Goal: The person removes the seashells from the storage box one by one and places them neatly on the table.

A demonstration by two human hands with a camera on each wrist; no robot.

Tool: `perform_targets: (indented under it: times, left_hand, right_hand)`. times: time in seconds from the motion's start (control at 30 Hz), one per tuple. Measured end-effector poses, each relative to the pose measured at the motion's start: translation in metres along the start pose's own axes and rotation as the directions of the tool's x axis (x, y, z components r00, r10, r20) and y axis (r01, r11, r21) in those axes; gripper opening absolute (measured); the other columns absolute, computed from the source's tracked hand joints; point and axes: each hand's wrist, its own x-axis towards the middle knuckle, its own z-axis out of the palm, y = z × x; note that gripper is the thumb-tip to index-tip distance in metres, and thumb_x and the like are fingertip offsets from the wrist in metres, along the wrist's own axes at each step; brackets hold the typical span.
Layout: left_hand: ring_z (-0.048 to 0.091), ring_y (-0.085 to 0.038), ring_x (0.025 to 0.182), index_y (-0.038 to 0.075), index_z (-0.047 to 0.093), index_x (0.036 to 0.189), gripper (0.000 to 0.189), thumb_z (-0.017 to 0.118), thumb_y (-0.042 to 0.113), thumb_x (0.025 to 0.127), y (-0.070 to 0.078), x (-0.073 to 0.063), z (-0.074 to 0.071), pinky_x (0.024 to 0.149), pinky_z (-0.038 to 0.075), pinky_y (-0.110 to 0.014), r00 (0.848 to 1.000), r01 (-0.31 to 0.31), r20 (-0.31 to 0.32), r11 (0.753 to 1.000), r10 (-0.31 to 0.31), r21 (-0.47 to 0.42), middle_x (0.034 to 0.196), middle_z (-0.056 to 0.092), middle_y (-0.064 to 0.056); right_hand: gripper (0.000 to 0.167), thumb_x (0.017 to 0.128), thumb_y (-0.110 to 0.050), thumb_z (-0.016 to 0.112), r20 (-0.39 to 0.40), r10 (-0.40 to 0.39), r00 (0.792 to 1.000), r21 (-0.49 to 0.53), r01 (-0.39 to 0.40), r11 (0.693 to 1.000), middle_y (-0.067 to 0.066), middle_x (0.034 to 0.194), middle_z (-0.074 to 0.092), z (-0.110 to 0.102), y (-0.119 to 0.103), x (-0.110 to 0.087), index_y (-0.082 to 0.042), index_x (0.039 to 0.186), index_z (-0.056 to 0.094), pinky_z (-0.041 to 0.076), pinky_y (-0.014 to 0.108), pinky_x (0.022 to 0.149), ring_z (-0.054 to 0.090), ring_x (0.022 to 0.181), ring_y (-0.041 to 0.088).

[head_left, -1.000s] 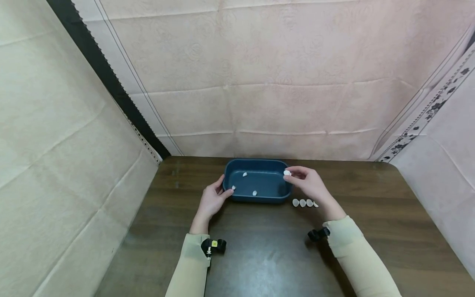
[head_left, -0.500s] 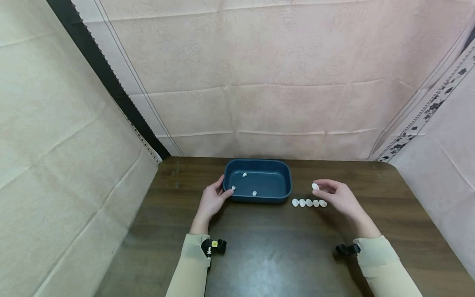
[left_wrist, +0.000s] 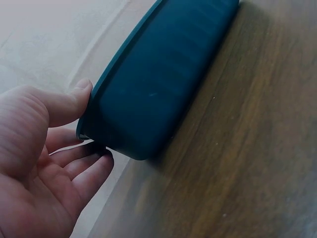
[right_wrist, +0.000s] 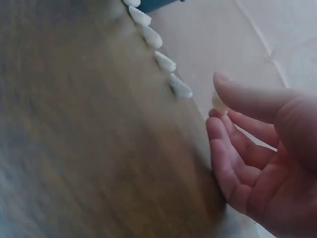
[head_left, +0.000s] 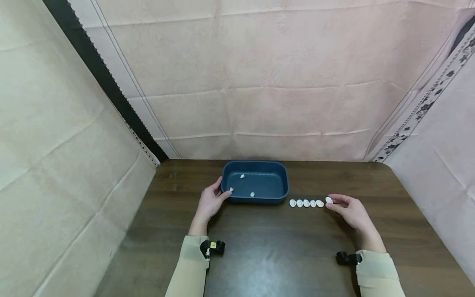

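My right hand (head_left: 350,212) pinches a small white seashell (head_left: 328,200) between thumb and fingertips, close beside the right end of a row of seashells (head_left: 306,203). In the right wrist view, the row's ridged shells (right_wrist: 164,61) lie on the table, while the thumb partly hides the pinched one. A dark blue rectangular dish (head_left: 267,181) stands left of the row. My left hand (head_left: 210,203) grips its left front corner, thumb on the rim and fingers at the outer side. Inside the dish lie three shells: one toward the back (head_left: 242,176), another near the front (head_left: 252,194), a third by the left thumb (head_left: 231,189).
The brown wooden table (head_left: 259,247) extends in front of the dish and to both sides. A pale cloth (head_left: 259,103) hangs behind the table's back edge, with more cloth at the left (head_left: 74,165) and right (head_left: 438,173).
From over the dish's right rim, my right hand has carried the seashell right, then down to the right end of the row. My left hand keeps its grip on the dish.
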Motion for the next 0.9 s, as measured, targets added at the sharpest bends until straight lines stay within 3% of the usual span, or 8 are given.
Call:
perform_targets:
  times: [0.27,0.57,0.9]
  left_hand:
    - [0.049,-0.033,0.148,0.009,0.045,0.163,0.07,0.077,0.02,0.102,-0.0028,-0.0015,0.0009,0.117,0.045,-0.047,1.0,0.003,0.0,1.0,-0.003,-0.002,0.167,0.043,-0.014]
    - [0.051,-0.033,0.146,0.009,0.046,0.163,0.07,0.078,0.022,0.102,-0.0017,-0.0012,0.0,0.115,0.045,-0.046,1.0,-0.009,0.001,1.0,0.009,-0.001,0.166,0.045,-0.014]
    - [0.051,-0.032,0.146,0.009,0.046,0.163,0.07,0.077,0.021,0.102,-0.0016,0.0002,-0.0003,0.115,0.045,-0.045,1.0,-0.009,0.0,1.0,0.009,0.008,0.166,0.045,-0.014]
  right_hand:
    - [0.053,0.099,-0.034,0.08,-0.052,0.034,0.998,-0.023,-0.035,0.999,0.02,0.125,0.074,0.0043,0.0058,-0.0066,0.002,0.137,0.07,0.052,0.015,0.077,0.066,0.094,-0.003]
    - [0.052,0.099,-0.04,0.08,-0.052,0.026,0.998,-0.124,-0.032,0.992,0.012,0.116,0.077,0.0053,0.009,-0.0048,-0.002,0.133,0.073,0.053,0.026,0.078,0.068,0.099,0.016]
    - [0.041,0.097,-0.028,0.083,-0.054,-0.032,0.998,-0.201,0.021,0.979,0.006,0.1,0.075,0.009,0.0016,-0.0018,-0.002,0.129,0.076,0.049,0.031,0.071,0.064,0.085,0.016]
